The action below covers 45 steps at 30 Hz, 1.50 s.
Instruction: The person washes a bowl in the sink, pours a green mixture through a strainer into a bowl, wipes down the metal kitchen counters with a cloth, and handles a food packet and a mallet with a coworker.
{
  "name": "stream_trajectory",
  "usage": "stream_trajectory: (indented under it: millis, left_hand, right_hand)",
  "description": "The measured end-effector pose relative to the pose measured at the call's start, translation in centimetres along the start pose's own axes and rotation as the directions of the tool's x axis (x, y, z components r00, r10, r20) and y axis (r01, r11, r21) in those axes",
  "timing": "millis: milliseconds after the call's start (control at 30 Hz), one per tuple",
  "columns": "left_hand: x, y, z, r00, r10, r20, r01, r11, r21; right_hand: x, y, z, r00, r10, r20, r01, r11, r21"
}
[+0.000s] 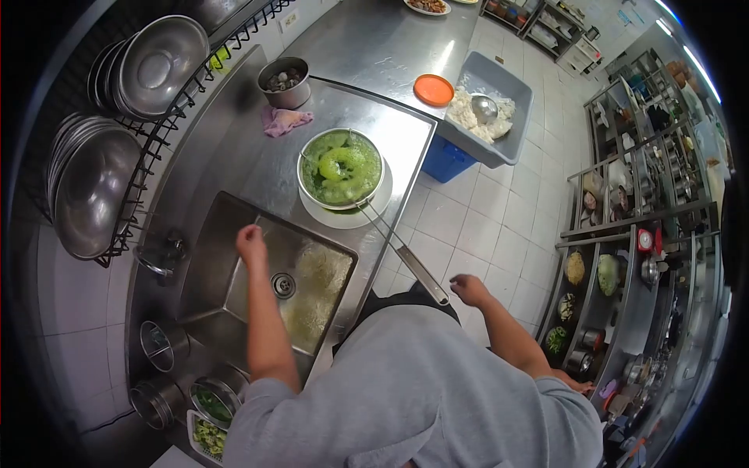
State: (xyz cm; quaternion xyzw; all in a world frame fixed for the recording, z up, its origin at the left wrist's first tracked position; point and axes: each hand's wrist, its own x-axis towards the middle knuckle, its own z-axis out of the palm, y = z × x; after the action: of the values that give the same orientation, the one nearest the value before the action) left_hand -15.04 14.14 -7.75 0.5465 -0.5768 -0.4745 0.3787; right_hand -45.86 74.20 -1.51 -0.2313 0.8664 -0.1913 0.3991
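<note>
My left hand (250,245) hovers over the sink (234,292), its fingers curled together; whether anything small is inside them is hidden. Below and to the right of it is the drain. On the right, my right hand (468,289) hangs beside the counter with its fingers bent, near the end of a long strainer handle (422,274). That handle belongs to a round strainer (341,168) full of wet, frothy green stuff, which rests over a white dish (337,216) on the steel counter. Neither hand touches the strainer.
A pot (285,83) with dark items and a pink cloth (285,121) lie behind the sink. An orange lid (434,90) sits near a grey tub (515,93) over a blue bin (446,159). Bowls (161,66) fill a left rack; another person's hand (573,382) shows at right.
</note>
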Motion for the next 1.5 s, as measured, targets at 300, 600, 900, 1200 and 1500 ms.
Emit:
stream_trajectory:
  millis: [300,600,900,1200,1500]
  left_hand:
    - [-11.6,9.0,7.5,0.851,-0.295,0.435,0.357,0.932,-0.067]
    - [-9.6,11.8,11.9,0.894,-0.325,0.307,0.375,0.92,-0.117]
    - [-4.4,15.4,13.6,0.89,-0.323,0.322,0.344,0.939,-0.009]
    - [3.1,14.0,15.2,0.857,-0.268,0.44,0.261,0.962,0.079]
    - [6.7,12.4,17.0,0.681,-0.253,0.687,0.2,0.967,0.158]
  right_hand:
    - [13.1,-15.1,-4.6,0.947,-0.256,-0.194,0.317,0.842,0.437]
    - [17.1,-24.5,-3.7,0.953,-0.282,0.109,0.144,0.74,0.657]
    - [19.0,-24.6,-2.6,0.961,-0.229,0.157,0.056,0.712,0.7]
    - [16.6,-24.4,-0.6,0.989,-0.147,0.03,0.064,0.596,0.8]
    - [14.4,-26.0,4.3,0.981,-0.193,0.028,0.076,0.511,0.856]
